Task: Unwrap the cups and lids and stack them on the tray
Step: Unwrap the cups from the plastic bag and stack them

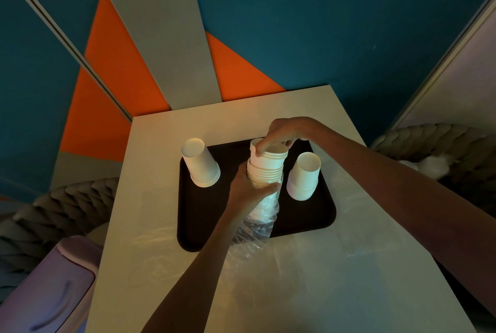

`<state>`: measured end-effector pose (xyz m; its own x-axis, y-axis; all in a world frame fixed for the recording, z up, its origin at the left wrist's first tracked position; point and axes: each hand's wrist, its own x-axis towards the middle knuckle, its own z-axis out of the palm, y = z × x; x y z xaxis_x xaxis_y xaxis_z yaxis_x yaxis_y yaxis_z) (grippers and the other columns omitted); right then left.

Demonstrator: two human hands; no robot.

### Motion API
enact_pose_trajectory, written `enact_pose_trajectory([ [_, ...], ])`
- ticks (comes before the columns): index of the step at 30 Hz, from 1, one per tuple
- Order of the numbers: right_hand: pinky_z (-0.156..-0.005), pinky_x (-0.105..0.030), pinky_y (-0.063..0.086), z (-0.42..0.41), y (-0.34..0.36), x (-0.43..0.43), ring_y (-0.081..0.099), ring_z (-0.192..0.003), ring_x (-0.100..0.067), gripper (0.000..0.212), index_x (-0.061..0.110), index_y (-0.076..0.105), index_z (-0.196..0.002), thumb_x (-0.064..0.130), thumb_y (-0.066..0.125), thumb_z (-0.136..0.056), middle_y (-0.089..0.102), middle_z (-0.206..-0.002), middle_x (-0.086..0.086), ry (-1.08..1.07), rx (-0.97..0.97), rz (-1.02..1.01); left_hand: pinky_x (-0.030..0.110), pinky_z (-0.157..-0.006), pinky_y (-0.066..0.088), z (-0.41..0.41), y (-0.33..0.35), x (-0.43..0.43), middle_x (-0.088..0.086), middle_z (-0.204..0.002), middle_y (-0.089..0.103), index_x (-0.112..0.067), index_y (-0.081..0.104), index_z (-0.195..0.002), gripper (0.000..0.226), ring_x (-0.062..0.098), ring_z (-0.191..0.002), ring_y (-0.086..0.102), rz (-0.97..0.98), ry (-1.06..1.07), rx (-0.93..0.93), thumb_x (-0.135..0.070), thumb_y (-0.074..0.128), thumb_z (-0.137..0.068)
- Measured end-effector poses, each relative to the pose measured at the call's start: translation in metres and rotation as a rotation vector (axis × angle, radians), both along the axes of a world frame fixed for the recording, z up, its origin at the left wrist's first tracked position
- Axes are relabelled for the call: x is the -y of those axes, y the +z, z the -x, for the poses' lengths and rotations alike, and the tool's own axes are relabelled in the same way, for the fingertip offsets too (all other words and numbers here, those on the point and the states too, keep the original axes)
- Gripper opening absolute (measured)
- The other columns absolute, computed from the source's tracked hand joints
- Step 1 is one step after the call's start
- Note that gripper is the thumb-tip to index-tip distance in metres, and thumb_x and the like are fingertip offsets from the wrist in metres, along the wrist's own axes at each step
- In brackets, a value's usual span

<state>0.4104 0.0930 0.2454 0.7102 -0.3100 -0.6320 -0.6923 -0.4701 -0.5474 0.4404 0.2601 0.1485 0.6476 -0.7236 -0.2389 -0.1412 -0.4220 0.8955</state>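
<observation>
A black tray [300, 214] lies on the pale table [322, 279]. Over its middle I hold a stack of white paper cups [265, 169], its lower part still inside a clear plastic sleeve [261, 218] that trails down to the table. My left hand [249, 193] grips the stack through the sleeve. My right hand [284, 132] pinches the rim of the top cups from above. An upside-down stack of white cups [201, 163] stands at the tray's left. Another short upside-down cup stack [304, 175] stands at the tray's right.
More clear plastic wrap [349, 214] lies flat on the table right of and below the tray. Grey braided cushions [53, 214] sit on either side of the table. A lilac bin [48, 287] is at lower left. A blue and orange wall is behind.
</observation>
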Motion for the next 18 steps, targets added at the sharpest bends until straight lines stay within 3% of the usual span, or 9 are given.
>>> enact_pose_trajectory([
  [3, -0.066, -0.021, 0.048, 0.002, 0.002, 0.001, 0.056, -0.092, -0.019, 0.034, 0.009, 0.057, -0.094, 0.036, 0.071, -0.078, 0.058, -0.091, -0.002, 0.000, 0.007, -0.007, 0.015, -0.079, 0.042, 0.000, 0.000, -0.001, -0.010, -0.117, 0.052, -0.018, 0.039, -0.136, 0.085, 0.008, -0.106, 0.053, -0.002, -0.014, 0.001, -0.025, 0.086, -0.065],
  [6, -0.058, -0.020, 0.039, 0.007, 0.003, -0.002, 0.047, -0.068, -0.014, 0.033, 0.014, 0.050, -0.073, 0.041, 0.069, -0.079, 0.049, -0.074, -0.001, -0.025, 0.030, 0.026, 0.011, -0.076, 0.041, -0.001, 0.000, -0.001, -0.011, -0.116, 0.050, -0.019, 0.037, -0.137, 0.086, 0.007, -0.106, 0.051, -0.001, -0.015, -0.014, -0.025, 0.085, -0.066],
  [7, -0.059, -0.021, 0.039, 0.008, 0.002, -0.004, 0.047, -0.069, -0.014, 0.033, 0.012, 0.054, -0.076, 0.042, 0.067, -0.080, 0.053, -0.077, -0.004, -0.041, 0.051, 0.042, 0.014, -0.079, 0.042, -0.002, -0.001, -0.001, -0.010, -0.118, 0.051, -0.019, 0.037, -0.137, 0.086, 0.008, -0.107, 0.052, 0.003, -0.011, -0.019, -0.026, 0.086, -0.066],
  [9, -0.071, -0.030, 0.047, 0.011, -0.002, -0.007, 0.056, -0.087, -0.022, 0.046, 0.002, 0.062, -0.103, 0.042, 0.065, -0.082, 0.062, -0.101, -0.015, -0.081, 0.136, 0.068, 0.022, -0.086, 0.047, -0.004, -0.003, -0.001, -0.006, -0.123, 0.054, -0.019, 0.037, -0.138, 0.088, 0.011, -0.111, 0.054, 0.023, 0.003, -0.037, -0.027, 0.086, -0.065],
  [11, -0.086, -0.034, 0.046, 0.016, -0.010, -0.011, 0.053, -0.108, -0.024, 0.064, 0.007, 0.050, -0.131, 0.042, 0.069, -0.081, 0.054, -0.125, -0.013, -0.201, 0.253, 0.014, 0.030, -0.093, 0.049, -0.007, -0.005, -0.001, -0.004, -0.126, 0.055, -0.019, 0.037, -0.138, 0.089, 0.013, -0.114, 0.055, 0.040, 0.017, -0.058, -0.028, 0.087, -0.064],
  [14, -0.086, -0.026, 0.041, 0.027, -0.024, -0.020, 0.052, -0.107, -0.017, 0.077, 0.018, 0.036, -0.141, 0.033, 0.076, -0.077, 0.053, -0.124, -0.006, -0.381, 0.421, -0.168, 0.033, -0.095, 0.050, -0.011, -0.007, -0.001, -0.003, -0.123, 0.057, -0.017, 0.040, -0.135, 0.086, 0.014, -0.112, 0.057, 0.044, 0.034, -0.075, -0.029, 0.087, -0.064],
  [18, -0.100, -0.036, 0.044, 0.036, -0.039, -0.028, 0.052, -0.118, -0.024, 0.084, 0.015, 0.030, -0.145, 0.017, 0.077, -0.076, 0.052, -0.131, -0.009, -0.409, 0.481, -0.249, 0.035, -0.095, 0.051, -0.012, -0.009, 0.000, 0.000, -0.125, 0.057, -0.015, 0.040, -0.135, 0.087, 0.016, -0.114, 0.057, 0.049, 0.037, -0.087, -0.028, 0.087, -0.064],
])
